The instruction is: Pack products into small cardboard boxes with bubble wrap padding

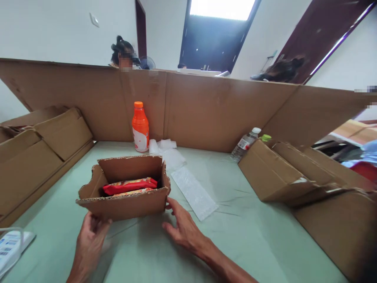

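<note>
An open cardboard box (123, 206) with rough-cut edges stands in front of me on the green-covered table. Inside lie red snack packets (131, 185), at least two, partly hidden by the box's front wall. My left hand (92, 236) is at the lower left front of the box, fingers bent and thumb apart from them; whether it presses on the cardboard I cannot tell. At the box's right end, my right hand (184, 226) has its fingertips against or very near the corner, with the thumb spread away.
Behind the box are an orange bottle (140, 127), crumpled white wrap (172, 157) and a bubble-wrap strip (194, 192). Clear bottles (246, 143) stand by cardboard boxes (273, 173) at right. More cardboard (44, 157) is at left. A cardboard wall (203, 110) closes the back; people sit beyond.
</note>
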Tool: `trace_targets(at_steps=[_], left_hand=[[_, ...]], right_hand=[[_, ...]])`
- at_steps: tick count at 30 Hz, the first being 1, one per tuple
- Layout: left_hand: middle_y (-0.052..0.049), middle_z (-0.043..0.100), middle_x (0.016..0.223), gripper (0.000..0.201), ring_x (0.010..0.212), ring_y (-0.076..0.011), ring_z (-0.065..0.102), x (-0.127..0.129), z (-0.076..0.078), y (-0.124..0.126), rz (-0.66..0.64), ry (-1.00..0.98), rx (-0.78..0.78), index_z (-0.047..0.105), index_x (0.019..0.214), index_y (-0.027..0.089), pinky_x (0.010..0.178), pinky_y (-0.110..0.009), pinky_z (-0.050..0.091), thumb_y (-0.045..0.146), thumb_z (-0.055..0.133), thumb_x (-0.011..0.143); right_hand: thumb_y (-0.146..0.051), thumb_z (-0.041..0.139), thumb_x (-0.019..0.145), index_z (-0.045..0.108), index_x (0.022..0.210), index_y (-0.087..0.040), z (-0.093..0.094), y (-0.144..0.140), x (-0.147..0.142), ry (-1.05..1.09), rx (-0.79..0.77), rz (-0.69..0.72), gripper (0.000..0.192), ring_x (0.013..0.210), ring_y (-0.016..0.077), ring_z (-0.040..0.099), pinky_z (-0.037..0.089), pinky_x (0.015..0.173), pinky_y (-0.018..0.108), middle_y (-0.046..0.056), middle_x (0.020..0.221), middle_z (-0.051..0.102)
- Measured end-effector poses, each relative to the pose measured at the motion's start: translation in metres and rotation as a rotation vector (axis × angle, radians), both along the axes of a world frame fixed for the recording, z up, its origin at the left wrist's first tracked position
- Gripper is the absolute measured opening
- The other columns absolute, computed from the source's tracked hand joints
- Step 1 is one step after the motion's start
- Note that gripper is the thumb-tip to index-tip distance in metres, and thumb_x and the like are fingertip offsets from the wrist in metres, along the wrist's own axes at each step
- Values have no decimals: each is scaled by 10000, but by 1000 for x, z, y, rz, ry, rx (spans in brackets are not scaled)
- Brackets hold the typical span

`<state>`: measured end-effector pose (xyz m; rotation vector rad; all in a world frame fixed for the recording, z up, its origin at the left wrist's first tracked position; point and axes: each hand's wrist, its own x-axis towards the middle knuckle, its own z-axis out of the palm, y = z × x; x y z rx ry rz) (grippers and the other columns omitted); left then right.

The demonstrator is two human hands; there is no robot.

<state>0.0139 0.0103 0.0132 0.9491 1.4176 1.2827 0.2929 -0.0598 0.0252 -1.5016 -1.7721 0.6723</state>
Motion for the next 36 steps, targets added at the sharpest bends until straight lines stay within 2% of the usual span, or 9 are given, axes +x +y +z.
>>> trace_targets(at_steps=[4,8,11,16,20,24,27,31,36], left_hand=[[-77,657,1153,641,1160,-294,589,20,5,33,-70,44,84,540,1144,217,1065,-449,433,433,776,589],[-122,625,1261,659,1206,-289,588,47,-3,69,-133,27,144,507,1231,195,1114,-467,402,378,748,645],[-148,516,1429,729,1341,-279,504,49,-13,71,-121,7,137,444,1341,218,1166,-454,347,345,740,687],[-176,466,1488,788,1365,-298,493,24,-25,20,-106,-21,59,397,1418,252,1154,-510,360,374,751,725],[-183,523,1442,775,1356,-325,501,25,-26,-25,-157,13,59,446,1398,208,1156,-535,355,389,760,713],[-165,587,1385,577,1315,-345,536,41,-27,-55,-294,226,99,574,1312,189,1099,-549,425,356,689,773],[-147,580,1401,466,1297,-325,556,50,-24,-73,-448,448,337,604,1303,217,1042,-512,494,266,605,840],[-144,454,1525,637,1394,-312,452,64,-13,-93,-690,706,747,469,1437,252,1087,-506,455,129,587,823],[-169,340,1591,793,1482,-357,284,85,-4,-108,-934,818,986,366,1500,204,1160,-590,318,112,640,761]], right_hand=[[-229,618,803,394,1482,-207,6,23,-2,100,-18,-76,716,1090,265,631,531,899,416,121,1306,632],[-237,601,790,422,1464,-215,10,41,17,108,-44,-167,697,1139,274,626,541,881,432,122,1346,615],[-277,580,824,510,1403,-221,6,33,46,0,37,-184,587,1259,280,571,504,983,462,128,1414,578],[-363,539,851,633,1253,-210,-6,-4,113,-256,50,-453,440,1253,283,569,462,1035,477,125,1344,635],[-367,533,818,635,1230,-118,-11,-9,128,-295,-17,-583,493,1051,318,633,450,970,528,163,1095,711],[-377,519,838,624,1236,-150,-10,-14,106,-244,-49,-575,469,720,210,624,497,773,388,36,793,675],[-429,531,867,565,1297,-159,-6,-37,84,-4,-116,-514,509,576,143,523,439,590,277,-31,694,569],[-485,621,845,477,1397,-171,3,-83,54,474,-247,-456,651,533,115,405,321,504,235,-79,630,423],[-541,716,789,457,1408,-193,9,-122,19,822,-398,-468,756,560,120,469,364,504,231,-58,669,495]])
